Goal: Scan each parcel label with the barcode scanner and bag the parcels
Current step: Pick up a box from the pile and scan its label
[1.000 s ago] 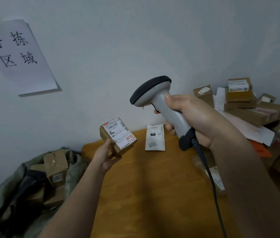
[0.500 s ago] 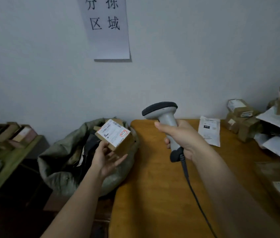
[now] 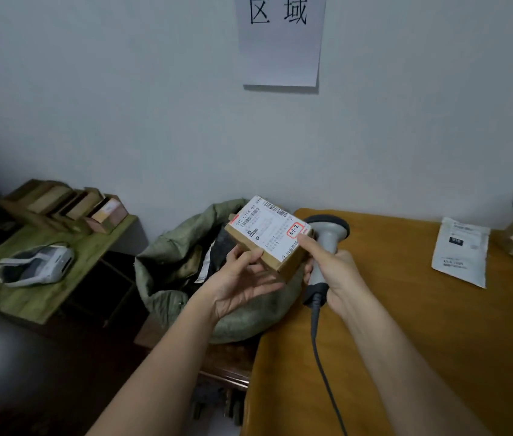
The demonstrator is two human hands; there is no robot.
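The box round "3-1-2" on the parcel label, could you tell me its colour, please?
Red, a rounded outline on the white label; it shows clearly in the head view.

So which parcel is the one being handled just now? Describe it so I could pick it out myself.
Start at the orange-brown table and go to its left end, where a green sack stands open. Over the sack, the left hand holds up a small brown cardboard box. Unlike the other parcels, its white label carries a handwritten code ringed in red, and the right hand, holding the scanner, touches that corner.
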